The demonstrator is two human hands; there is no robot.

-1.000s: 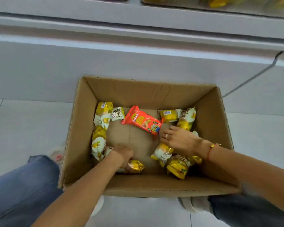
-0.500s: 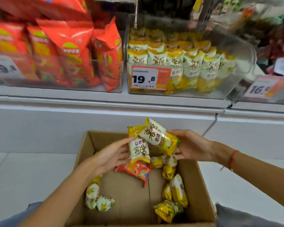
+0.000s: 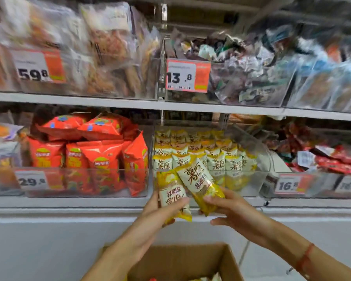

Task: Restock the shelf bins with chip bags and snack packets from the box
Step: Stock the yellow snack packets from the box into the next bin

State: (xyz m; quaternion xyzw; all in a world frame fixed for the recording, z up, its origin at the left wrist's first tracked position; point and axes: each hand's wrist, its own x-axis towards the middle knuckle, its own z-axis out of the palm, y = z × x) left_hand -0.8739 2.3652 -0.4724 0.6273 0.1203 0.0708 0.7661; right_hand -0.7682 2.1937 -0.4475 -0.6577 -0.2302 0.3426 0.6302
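Both my hands have risen from over the box to the front of the lower shelf, and my view has tilted up so a second shelf row now shows. Largest is the white shelving (image 3: 109,105), two tiers of clear bins. On the lower tier the bin of red chip bags (image 3: 101,159) sits left of the clear bin of yellow-and-white packets (image 3: 249,177), which is already packed in upright rows almost to its front wall; a clear divider separates the two. A bin of dark red wrapped snacks (image 3: 332,161) lies further right. Below, the cardboard box (image 3: 227,260) shows only its far rim, just under my forearms. My left hand (image 3: 160,209) grips one snack packet (image 3: 171,194) upside down, thumb across its face. My right hand (image 3: 229,207) pinches a second packet (image 3: 199,185) by its lower end, tilted, overlapping the first. Both packets are in front of the bin's front wall, not inside.
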